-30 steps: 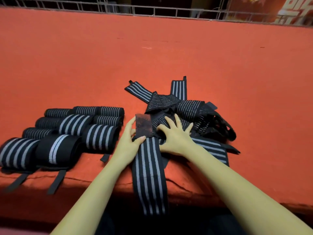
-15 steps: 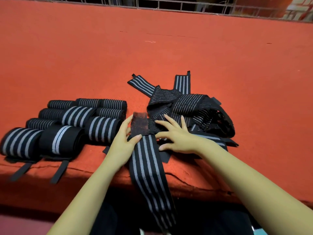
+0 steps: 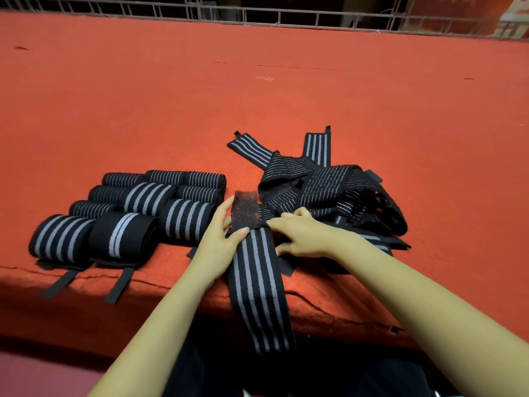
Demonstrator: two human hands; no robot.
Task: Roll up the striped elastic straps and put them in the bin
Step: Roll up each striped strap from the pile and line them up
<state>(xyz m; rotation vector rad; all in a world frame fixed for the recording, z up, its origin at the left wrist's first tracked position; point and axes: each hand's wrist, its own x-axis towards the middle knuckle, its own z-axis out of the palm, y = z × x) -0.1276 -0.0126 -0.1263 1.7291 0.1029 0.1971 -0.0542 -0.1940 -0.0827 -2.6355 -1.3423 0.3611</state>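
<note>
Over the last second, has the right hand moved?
Yes. Against the still pile, the right hand has swung left; its fingertips now reach the strap held by the left hand.

Both forearms (image 3: 160,319) are bare and slender from wrist to the bottom of the view. The left hand (image 3: 220,239) and right hand (image 3: 303,236) are uncovered too. Below the near edge of the red table (image 3: 315,96), between the forearms, black clothing (image 3: 315,376) covers the person's lap.
</note>
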